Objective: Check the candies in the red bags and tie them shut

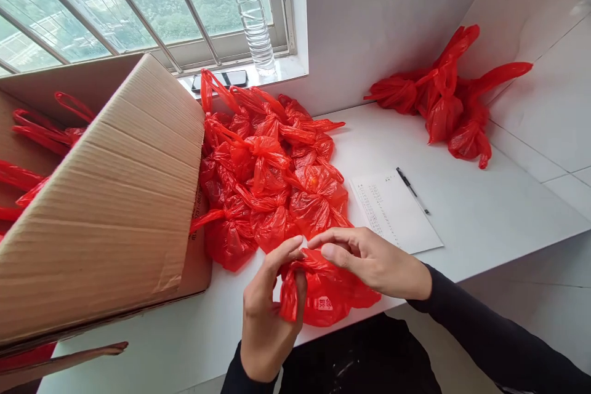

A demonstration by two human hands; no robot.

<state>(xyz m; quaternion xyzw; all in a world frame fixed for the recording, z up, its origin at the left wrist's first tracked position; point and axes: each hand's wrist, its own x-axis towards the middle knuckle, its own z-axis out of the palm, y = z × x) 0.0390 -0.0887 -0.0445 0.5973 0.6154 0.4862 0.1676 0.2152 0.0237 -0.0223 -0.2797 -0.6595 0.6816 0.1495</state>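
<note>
At the table's front edge sits a red plastic bag (325, 305), with something bearing a pale printed label faintly visible through its film. My left hand (272, 308) is closed on the gathered plastic at the bag's left side, a fold passing between thumb and fingers. Over the bag's top is my right hand (369, 261), its index finger stretched out and thumb apart from it; the other fingers are partly hidden. Just beyond both hands lies a heap of knotted red plastic bags (268, 166), their contents mostly hidden.
An open cardboard box (138, 184) with red bags inside stands at left. Right of the heap lie a printed sheet (392, 212) and a pen (412, 191). More red bags (446, 108) sit in the far corner. A bottle (256, 24) and a phone (226, 79) rest on the windowsill.
</note>
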